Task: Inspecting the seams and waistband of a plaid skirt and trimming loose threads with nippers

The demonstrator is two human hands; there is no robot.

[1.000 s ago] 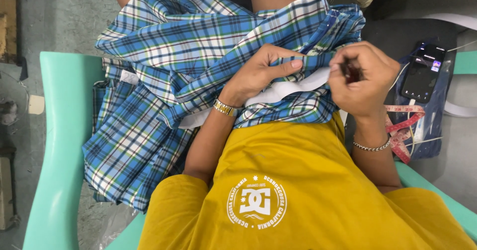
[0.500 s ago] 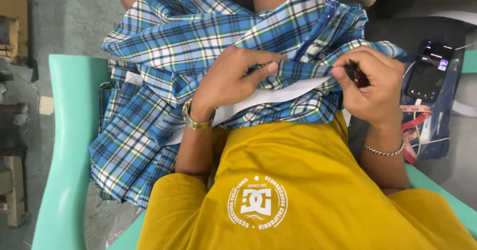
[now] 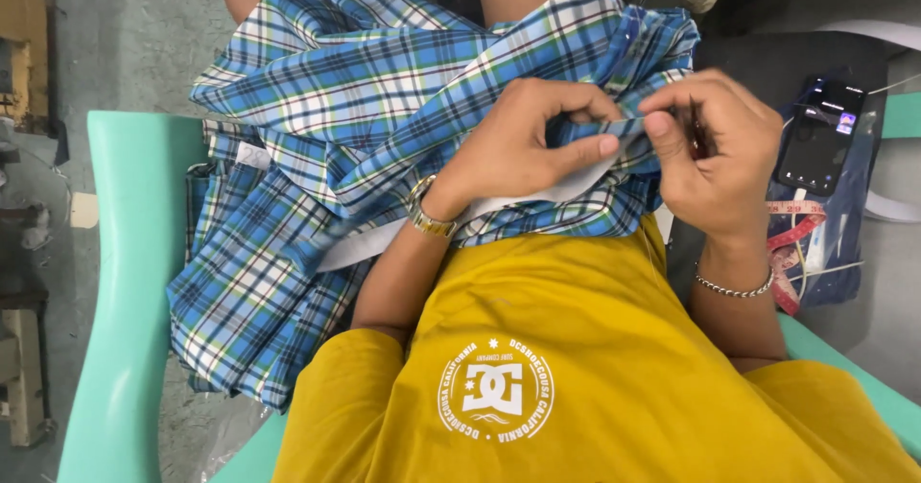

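the blue checked cloth (image 3: 384,109) lies on the lap; the left hand (image 3: 518,147) and right hand (image 3: 715,152) pinch its edge with closed fingers (image 3: 585,147).

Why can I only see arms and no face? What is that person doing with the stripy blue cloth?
The camera sits on the person's head and looks down, so you see only their own arms and yellow shirt. Both hands pinch one edge of a blue checked cloth that is heaped on their lap. The left hand wears a gold watch, the right hand a thin bracelet. The right hand also seems to hold something small and dark; I cannot tell what. They sit on a mint-green chair. Beside them lie a phone and a measuring tape.
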